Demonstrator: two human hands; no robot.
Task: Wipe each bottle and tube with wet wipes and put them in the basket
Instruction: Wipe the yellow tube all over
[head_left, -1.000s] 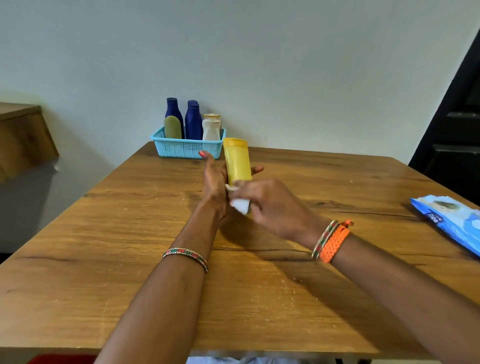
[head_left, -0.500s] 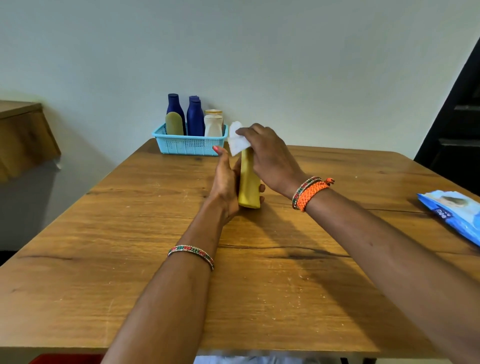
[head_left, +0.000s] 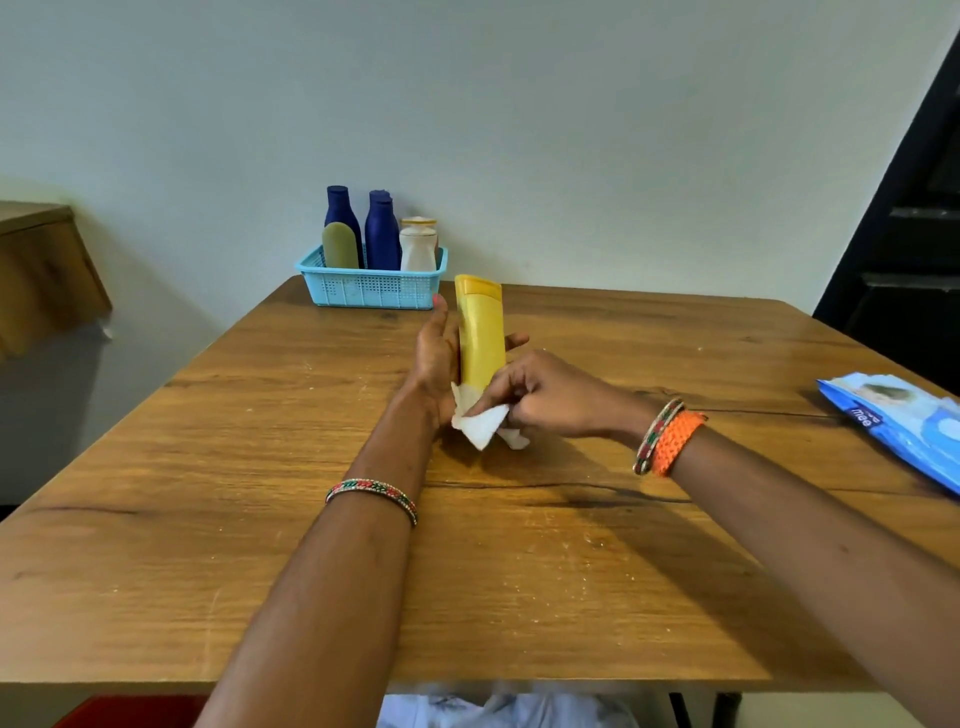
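The yellow bottle (head_left: 480, 332) is held upright above the middle of the wooden table (head_left: 208, 519), cap end up; its lower end is hidden behind a white wet wipe (head_left: 483, 423) and its back by the left hand (head_left: 436, 358). A flat, smooth body and a slightly darker yellow cap are seen; no label can be made out. The bottle is gripped by the left hand, fingers curled round it. The wipe is pinched by the right hand (head_left: 550, 397) against the bottle's base. At the far edge, two dark blue bottles (head_left: 382, 234), an olive one and a white one are seen standing in the blue basket (head_left: 371, 288). The blue wipes pack (head_left: 904, 421) is cut off at right.
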